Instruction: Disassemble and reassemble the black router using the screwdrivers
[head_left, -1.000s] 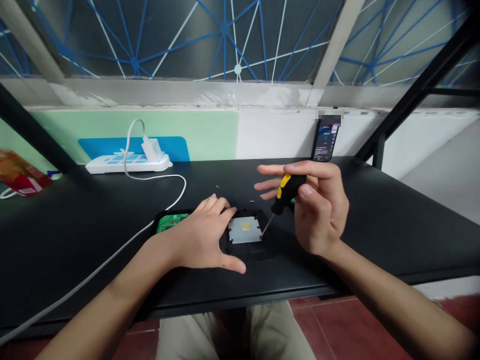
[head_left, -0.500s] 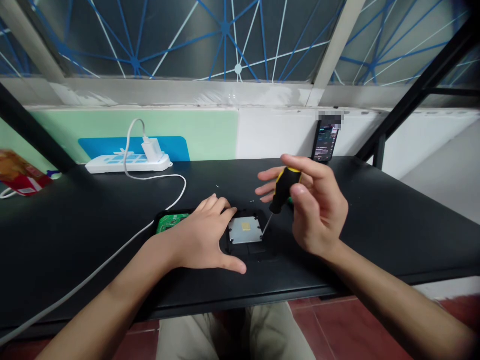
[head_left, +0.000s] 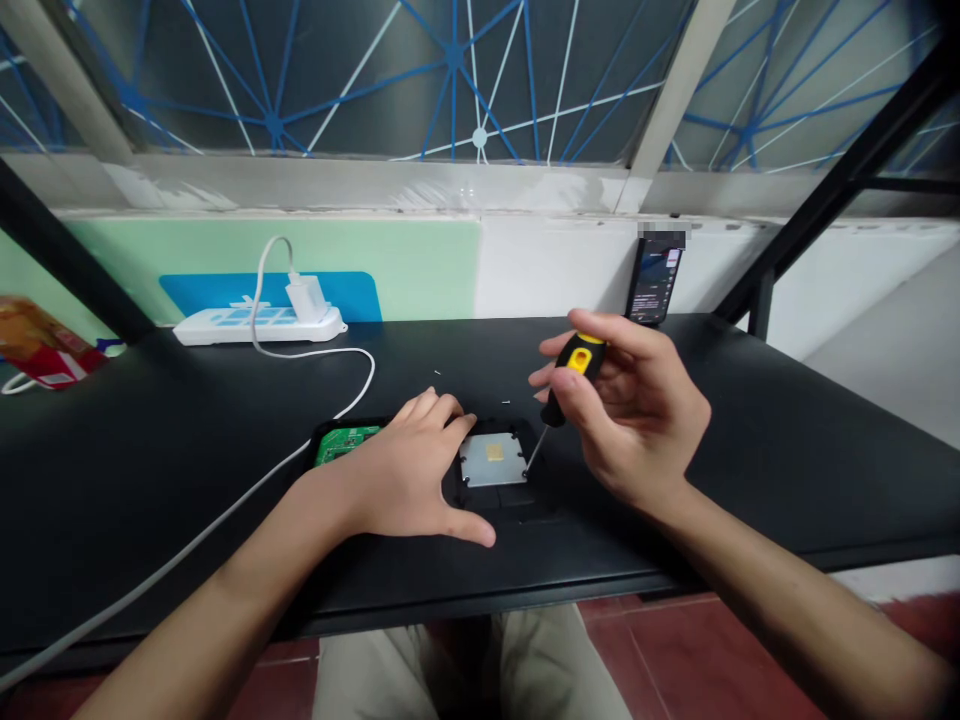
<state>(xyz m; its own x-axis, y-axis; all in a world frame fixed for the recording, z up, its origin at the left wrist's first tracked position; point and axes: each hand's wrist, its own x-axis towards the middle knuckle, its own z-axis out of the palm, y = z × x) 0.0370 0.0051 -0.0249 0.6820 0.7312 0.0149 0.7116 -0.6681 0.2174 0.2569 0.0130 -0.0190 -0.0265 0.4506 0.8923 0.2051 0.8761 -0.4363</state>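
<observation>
A black device casing (head_left: 517, 502) lies on the black table, with a green circuit board (head_left: 345, 441) at its left and a silver metal plate (head_left: 480, 468) at its right. On the plate is a small yellowish square pad (head_left: 495, 452). My left hand (head_left: 409, 465) lies flat across the middle of the casing, thumb spread, hiding part of it. My right hand (head_left: 637, 400) grips a black-and-yellow screwdriver (head_left: 555, 400) by its handle. The tip of its shaft meets the plate's lower right corner, where a screw seems to sit.
Two tiny screws, one of them a loose screw (head_left: 505, 402), lie behind the casing. A white power strip (head_left: 217, 327) with a plugged-in charger (head_left: 306, 298) stands at the back left; its white cable (head_left: 225, 535) crosses the table. A phone (head_left: 655, 280) leans on the wall. A red-brown packet (head_left: 49, 345) lies far left.
My right hand has turned the screwdriver handle, so a yellow patch with a hole now shows and the fingers are curled closer. My left hand stays in place.
</observation>
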